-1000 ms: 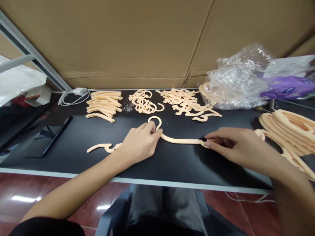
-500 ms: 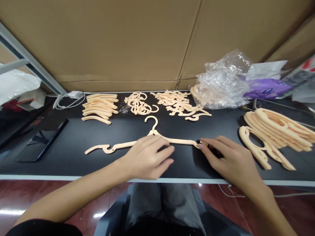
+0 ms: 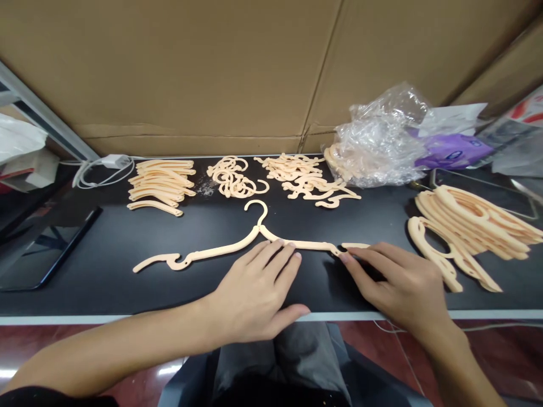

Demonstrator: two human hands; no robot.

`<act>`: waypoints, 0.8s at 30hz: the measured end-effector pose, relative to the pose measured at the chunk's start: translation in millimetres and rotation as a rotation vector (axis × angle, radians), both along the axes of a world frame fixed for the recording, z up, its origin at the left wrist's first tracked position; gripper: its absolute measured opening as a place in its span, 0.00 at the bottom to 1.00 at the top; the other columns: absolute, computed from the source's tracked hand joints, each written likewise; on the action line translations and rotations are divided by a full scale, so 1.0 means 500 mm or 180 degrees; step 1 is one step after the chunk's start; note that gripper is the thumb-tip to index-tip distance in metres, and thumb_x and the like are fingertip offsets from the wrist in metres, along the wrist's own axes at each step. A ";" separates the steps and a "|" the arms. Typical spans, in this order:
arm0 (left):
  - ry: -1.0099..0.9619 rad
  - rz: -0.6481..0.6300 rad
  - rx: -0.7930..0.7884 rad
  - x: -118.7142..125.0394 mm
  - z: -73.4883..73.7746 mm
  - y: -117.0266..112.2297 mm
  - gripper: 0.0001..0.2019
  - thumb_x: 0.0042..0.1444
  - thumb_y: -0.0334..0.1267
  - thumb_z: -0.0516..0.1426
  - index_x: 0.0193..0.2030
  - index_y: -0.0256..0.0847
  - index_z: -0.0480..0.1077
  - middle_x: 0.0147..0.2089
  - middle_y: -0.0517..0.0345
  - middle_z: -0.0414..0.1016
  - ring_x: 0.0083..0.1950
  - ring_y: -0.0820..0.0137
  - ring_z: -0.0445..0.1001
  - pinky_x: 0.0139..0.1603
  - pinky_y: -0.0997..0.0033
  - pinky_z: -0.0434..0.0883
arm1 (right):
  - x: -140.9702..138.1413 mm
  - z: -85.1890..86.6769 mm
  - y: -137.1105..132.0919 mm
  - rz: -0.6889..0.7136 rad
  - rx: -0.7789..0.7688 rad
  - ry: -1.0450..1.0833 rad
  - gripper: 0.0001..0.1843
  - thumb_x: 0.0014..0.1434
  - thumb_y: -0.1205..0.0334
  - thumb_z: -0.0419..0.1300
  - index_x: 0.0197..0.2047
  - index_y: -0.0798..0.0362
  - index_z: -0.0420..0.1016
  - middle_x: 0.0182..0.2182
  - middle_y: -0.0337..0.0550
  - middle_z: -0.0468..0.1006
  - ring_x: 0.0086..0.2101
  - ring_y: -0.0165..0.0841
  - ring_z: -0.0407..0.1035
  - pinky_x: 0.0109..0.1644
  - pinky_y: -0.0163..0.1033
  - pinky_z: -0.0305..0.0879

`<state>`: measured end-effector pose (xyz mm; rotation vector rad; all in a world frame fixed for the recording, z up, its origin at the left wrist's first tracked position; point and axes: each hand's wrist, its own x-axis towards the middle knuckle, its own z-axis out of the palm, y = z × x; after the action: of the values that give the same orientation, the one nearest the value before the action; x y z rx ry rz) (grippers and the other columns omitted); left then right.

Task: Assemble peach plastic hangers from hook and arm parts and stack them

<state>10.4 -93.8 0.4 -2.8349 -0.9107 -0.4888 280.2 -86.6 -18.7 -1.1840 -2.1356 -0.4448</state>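
**Drawn off the left bar point(image 3: 224, 249) of the hanger point(image 3: 259, 229) since the earlier frame: the left hand point(image 3: 254, 291), now flattened**

Laid out flat on the smooth black tabletop point(image 3: 106, 294), as the hanger: pale peach, plastic-looking, with two slim curving bars meeting below a round, open hook point(image 3: 263, 212). At its left tip, a tapered left end piece point(image 3: 155, 261) with a scooped notch. On its right bar point(image 3: 311, 245), fingertips of the left hand, straight and loosely spread, palm down, grip released. At its right end, thumb and fingers of the right hand point(image 3: 403, 282) pinched on the notched right end piece point(image 3: 356, 245), partly covering it.

Behind the hanger, from left to right: stacked arched bars point(image 3: 161, 181), a tangle of ring-like loose hooks point(image 3: 235, 183), a jumble of wavy loose end pieces point(image 3: 305, 172) and a crinkled clear plastic bag point(image 3: 377, 141), all before tan cardboard point(image 3: 190, 73). Left of the hanger, a glossy dark smartphone point(image 3: 51, 246); behind and left of the hanger, a coiled white cable point(image 3: 80, 182). Right of the hanger, fanned, folded-looking hangers point(image 3: 483, 226); behind and right of the hanger, a shiny purple packet point(image 3: 449, 150).
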 end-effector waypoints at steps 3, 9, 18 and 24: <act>0.0092 -0.0007 -0.0208 0.000 0.002 -0.003 0.40 0.63 0.63 0.52 0.65 0.23 0.64 0.67 0.29 0.67 0.68 0.41 0.65 0.67 0.43 0.66 | -0.002 0.001 0.001 -0.0050 0.0070 0.0015 0.06 0.57 0.66 0.70 0.37 0.57 0.79 0.31 0.46 0.80 0.30 0.36 0.75 0.32 0.40 0.66; 0.0227 0.0016 -0.0592 0.001 0.007 -0.002 0.46 0.58 0.63 0.57 0.69 0.23 0.59 0.69 0.27 0.61 0.69 0.38 0.60 0.68 0.39 0.64 | -0.002 0.003 0.003 -0.0001 0.0004 -0.0001 0.08 0.56 0.67 0.70 0.39 0.57 0.78 0.34 0.47 0.82 0.32 0.37 0.74 0.35 0.42 0.69; 0.0173 -0.0053 -0.0696 0.000 0.002 0.002 0.46 0.58 0.61 0.57 0.68 0.20 0.58 0.69 0.25 0.59 0.69 0.37 0.57 0.68 0.39 0.63 | -0.002 0.000 0.006 -0.0008 -0.0249 -0.0001 0.09 0.60 0.63 0.67 0.43 0.56 0.76 0.37 0.48 0.81 0.36 0.41 0.74 0.41 0.47 0.72; 0.0141 -0.0085 -0.0761 0.001 0.001 0.005 0.45 0.58 0.61 0.57 0.68 0.20 0.59 0.68 0.26 0.60 0.68 0.38 0.58 0.69 0.40 0.63 | 0.000 0.001 0.008 0.0061 -0.0578 0.0068 0.12 0.63 0.61 0.63 0.49 0.54 0.74 0.43 0.52 0.81 0.43 0.45 0.74 0.49 0.52 0.72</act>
<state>10.8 -91.5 0.8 -3.0605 -0.9853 -0.3388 280.1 -82.7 -18.1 -1.2602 -2.2039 -0.2321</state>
